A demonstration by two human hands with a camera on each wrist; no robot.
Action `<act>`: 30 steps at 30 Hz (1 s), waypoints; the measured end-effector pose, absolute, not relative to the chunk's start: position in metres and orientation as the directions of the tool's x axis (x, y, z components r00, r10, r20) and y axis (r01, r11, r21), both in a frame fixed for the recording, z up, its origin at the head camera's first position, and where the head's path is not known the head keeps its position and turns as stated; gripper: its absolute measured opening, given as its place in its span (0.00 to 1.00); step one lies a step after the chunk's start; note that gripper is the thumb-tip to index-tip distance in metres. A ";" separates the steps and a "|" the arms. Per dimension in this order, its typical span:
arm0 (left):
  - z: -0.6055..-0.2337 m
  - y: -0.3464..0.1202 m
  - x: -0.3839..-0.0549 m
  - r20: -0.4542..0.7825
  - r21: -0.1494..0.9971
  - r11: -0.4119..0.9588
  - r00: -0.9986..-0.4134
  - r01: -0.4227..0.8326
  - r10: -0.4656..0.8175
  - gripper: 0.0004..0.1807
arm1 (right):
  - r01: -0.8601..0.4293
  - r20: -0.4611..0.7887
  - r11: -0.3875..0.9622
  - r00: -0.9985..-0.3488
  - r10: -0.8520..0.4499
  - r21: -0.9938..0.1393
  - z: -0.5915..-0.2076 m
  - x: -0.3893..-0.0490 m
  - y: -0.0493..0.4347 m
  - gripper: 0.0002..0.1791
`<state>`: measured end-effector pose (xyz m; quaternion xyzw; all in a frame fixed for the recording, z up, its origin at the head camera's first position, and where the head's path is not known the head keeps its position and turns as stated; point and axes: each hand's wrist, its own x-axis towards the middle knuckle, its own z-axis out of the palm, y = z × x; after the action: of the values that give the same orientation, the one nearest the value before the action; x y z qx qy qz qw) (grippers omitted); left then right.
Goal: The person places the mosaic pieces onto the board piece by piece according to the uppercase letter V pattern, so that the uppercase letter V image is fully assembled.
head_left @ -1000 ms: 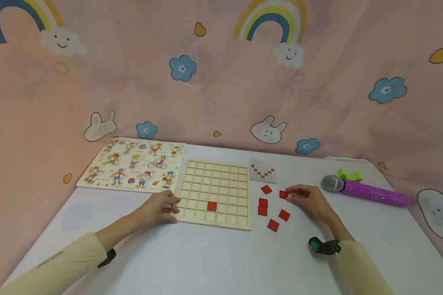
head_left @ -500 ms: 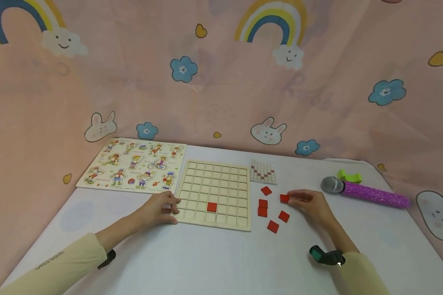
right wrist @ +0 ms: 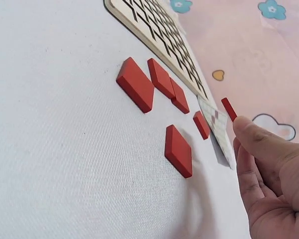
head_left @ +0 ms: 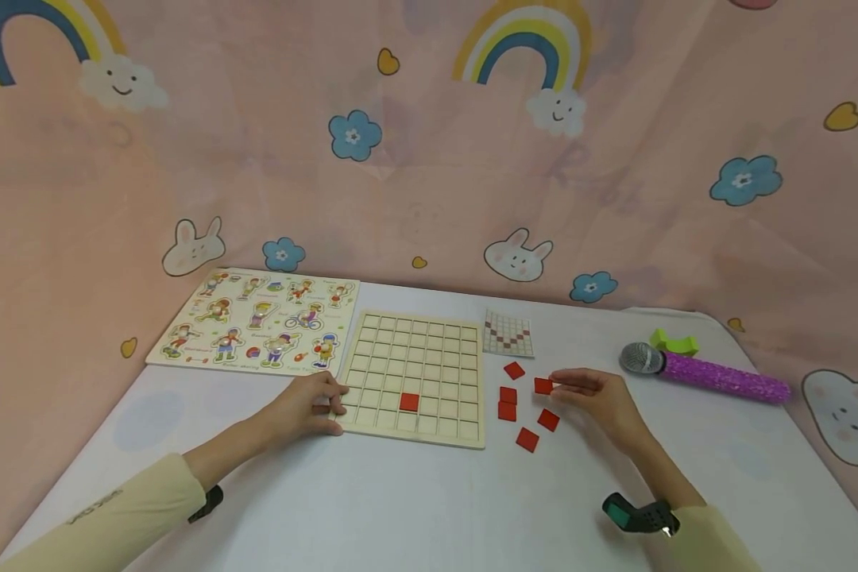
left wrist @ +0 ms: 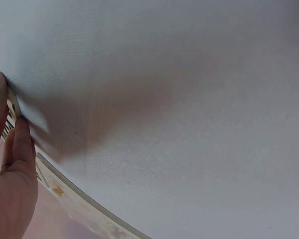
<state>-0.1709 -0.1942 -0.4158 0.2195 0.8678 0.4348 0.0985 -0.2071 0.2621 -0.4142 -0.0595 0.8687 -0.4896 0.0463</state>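
Observation:
My right hand [head_left: 604, 405] pinches a red square tile [head_left: 543, 386] between thumb and fingertips. In the right wrist view the held tile [right wrist: 229, 109] shows edge-on, raised above the tabletop. Thumb and fingers of my left hand [head_left: 306, 407] grip the lower left corner of a wooden grid board [head_left: 485, 397]; the left wrist view shows that hand [left wrist: 12, 159] around the corner. One red tile [head_left: 409, 402] sits in a cell of the board's lower part. Between board and right hand lie several loose red tiles [head_left: 527, 439], two of them touching [head_left: 508, 395].
A small pattern card [head_left: 508, 334] with a V of dark squares lies behind the loose tiles. To the left is a picture board of children playing sports [head_left: 253, 322]. A purple microphone [head_left: 725, 378] and a green curved block [head_left: 674, 343] lie at right, near the pink backdrop [head_left: 429, 183].
My right hand, still pinching the red tile, has shifted slightly left and its wrist has come nearer to me. The left hand and the board have stayed in place.

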 end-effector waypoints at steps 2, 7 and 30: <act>-0.416 -0.194 -0.171 0.017 0.799 0.527 -0.887 0.290 0.462 0.13 | -0.062 -0.026 0.494 -0.985 -0.170 -0.867 -0.413 -0.205 0.260 0.22; -0.417 -0.195 -0.171 0.016 0.799 0.528 -0.888 0.288 0.460 0.13 | -0.056 -0.039 0.436 -0.978 -0.205 -0.898 -0.410 -0.200 0.249 0.22; -0.416 -0.194 -0.170 0.017 0.797 0.529 -0.886 0.291 0.463 0.13 | 0.043 -0.097 0.325 -0.984 -0.151 -0.945 -0.410 -0.183 0.192 0.23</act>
<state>-0.1701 -0.1942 -0.4157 0.2169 0.8688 0.4341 0.0986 -0.1832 0.1924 -0.4097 -0.0332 0.8096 -0.5800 0.0836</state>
